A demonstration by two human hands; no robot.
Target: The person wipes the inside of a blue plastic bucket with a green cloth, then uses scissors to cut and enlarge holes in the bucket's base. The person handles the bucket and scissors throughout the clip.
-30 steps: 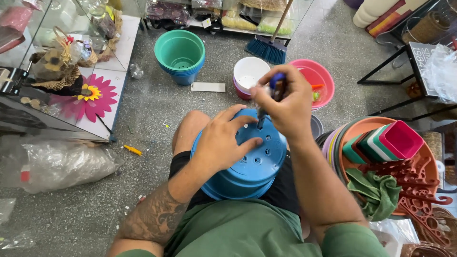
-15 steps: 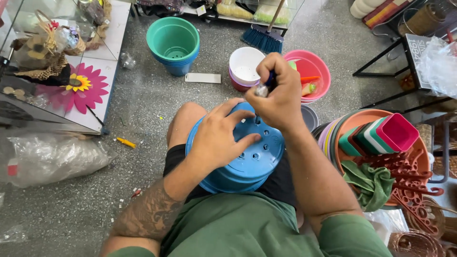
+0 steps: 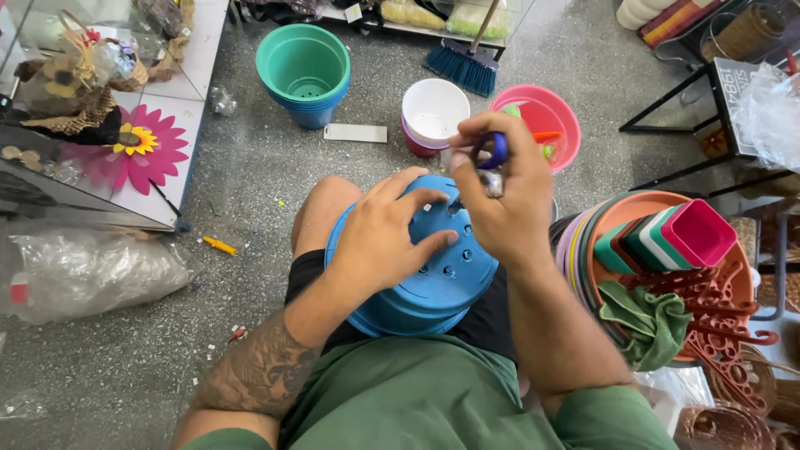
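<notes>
We've got our left hand (image 3: 379, 242) spread flat on the upturned blue pot (image 3: 425, 267) in our lap, right hand (image 3: 500, 196) clamped around a blue-handled tool (image 3: 492, 158); one slip could jab those steadying fingers.

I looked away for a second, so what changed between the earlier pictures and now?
The right hand lifted its blue-handled tool slightly off the upturned blue pot and still grips it. The left hand stays spread flat on the pot's holed base, and the pot remains on the lap.
</notes>
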